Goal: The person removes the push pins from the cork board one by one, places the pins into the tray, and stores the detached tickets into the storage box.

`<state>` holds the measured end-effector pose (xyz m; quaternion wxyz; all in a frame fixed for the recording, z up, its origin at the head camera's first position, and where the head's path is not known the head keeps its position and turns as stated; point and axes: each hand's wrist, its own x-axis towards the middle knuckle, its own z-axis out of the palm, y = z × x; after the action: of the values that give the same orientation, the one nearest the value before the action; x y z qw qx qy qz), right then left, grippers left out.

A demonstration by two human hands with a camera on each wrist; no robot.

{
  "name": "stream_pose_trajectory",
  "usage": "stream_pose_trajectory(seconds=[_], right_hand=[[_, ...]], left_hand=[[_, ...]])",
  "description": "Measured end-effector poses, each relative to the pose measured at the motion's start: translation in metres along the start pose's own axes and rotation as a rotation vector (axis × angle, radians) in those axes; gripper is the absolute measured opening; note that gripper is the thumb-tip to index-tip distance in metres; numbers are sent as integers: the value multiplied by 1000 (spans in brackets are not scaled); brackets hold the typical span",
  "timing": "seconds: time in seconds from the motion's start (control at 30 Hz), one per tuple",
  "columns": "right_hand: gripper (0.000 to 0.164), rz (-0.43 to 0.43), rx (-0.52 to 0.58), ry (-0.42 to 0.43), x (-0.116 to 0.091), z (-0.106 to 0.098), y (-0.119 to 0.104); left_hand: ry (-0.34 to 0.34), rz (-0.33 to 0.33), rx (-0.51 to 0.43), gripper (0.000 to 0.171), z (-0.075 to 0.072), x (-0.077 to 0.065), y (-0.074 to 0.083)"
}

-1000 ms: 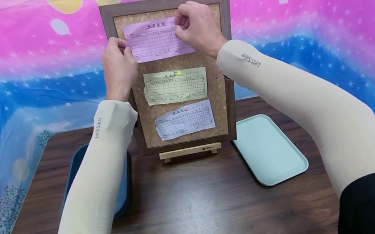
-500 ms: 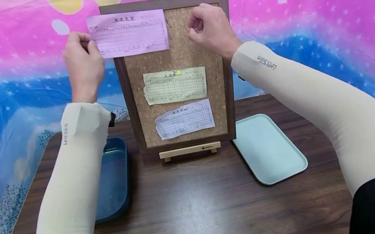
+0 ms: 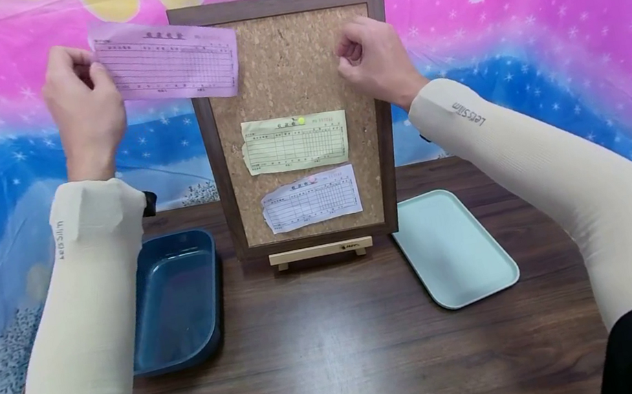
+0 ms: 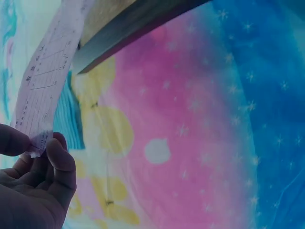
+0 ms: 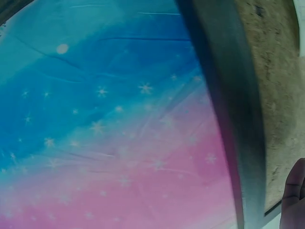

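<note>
left arm (image 3: pixel 85 319): raised | left grip (image 3: pixel 87 113): pinching | right arm (image 3: pixel 536 163): raised, bent | right grip (image 3: pixel 376 60): raised, curled

Cloth-screened tabletop set-up, kind of room unclear
A starry pink-and-blue cloth backdrop (image 3: pixel 515 38) fills the upper frame and both sides; below spreads a wood-grain table (image 3: pixel 341 346), with a framed cork board (image 3: pixel 290 65) bearing printed slips (image 3: pixel 295 148) at centre.

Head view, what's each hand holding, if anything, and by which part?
The left hand pinches the purple receipt slip by its left end. The right hand is curled; whether it holds anything small cannot be told.
</note>
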<state>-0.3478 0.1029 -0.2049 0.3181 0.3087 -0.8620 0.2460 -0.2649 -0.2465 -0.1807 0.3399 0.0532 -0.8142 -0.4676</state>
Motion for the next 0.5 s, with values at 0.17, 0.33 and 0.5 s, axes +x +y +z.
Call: stream_pose_trajectory(seconds=[0.17,0.33,0.5], right_hand=[[6,18,1,-19,-13,-3,10],[8,14,3,-24,-23,-5,19],[8,14,-1,-38,-29,-8,25]], left_hand=[[68,23,12,12,-16,2,-3],[57,9,40,15,-29,2,-7],[38,3,52,18,-36,1,-9]])
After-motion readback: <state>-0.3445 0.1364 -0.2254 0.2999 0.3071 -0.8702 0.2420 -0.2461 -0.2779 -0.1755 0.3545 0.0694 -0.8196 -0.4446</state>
